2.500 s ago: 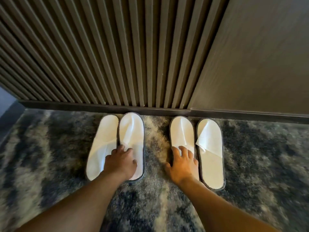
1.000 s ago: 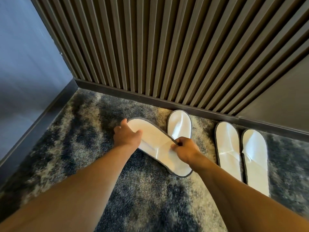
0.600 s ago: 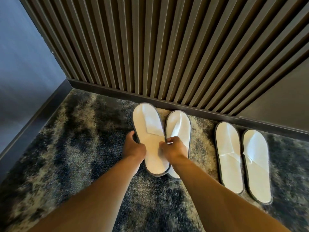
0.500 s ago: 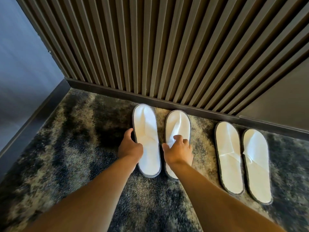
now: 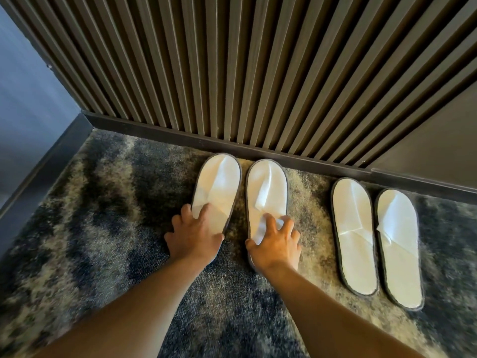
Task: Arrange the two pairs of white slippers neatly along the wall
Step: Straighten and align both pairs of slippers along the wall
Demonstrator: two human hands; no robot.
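Note:
Four white slippers with dark edging lie on the carpet, toes towards the slatted wall (image 5: 232, 73). The leftmost slipper (image 5: 218, 182) leans slightly, its heel under my left hand (image 5: 193, 235), which presses on it with fingers spread. The second slipper (image 5: 267, 187) lies close beside it; my right hand (image 5: 276, 244) covers its heel, thumb at the left edge and fingers on top. The right pair, the third slipper (image 5: 353, 228) and the fourth slipper (image 5: 398, 241), lies side by side untouched, a gap apart from the left pair.
A dark baseboard (image 5: 284, 157) runs under the slats. A blue-grey side wall (image 5: 25, 99) closes the corner at left. A plain brown panel (image 5: 438, 140) stands at the right. Mottled grey carpet (image 5: 103, 228) spreads left of the slippers and towards me.
The leftmost slipper was swung from lying crosswise to pointing at the wall. My left hand moved from its side onto its heel; my right hand stayed on the second slipper.

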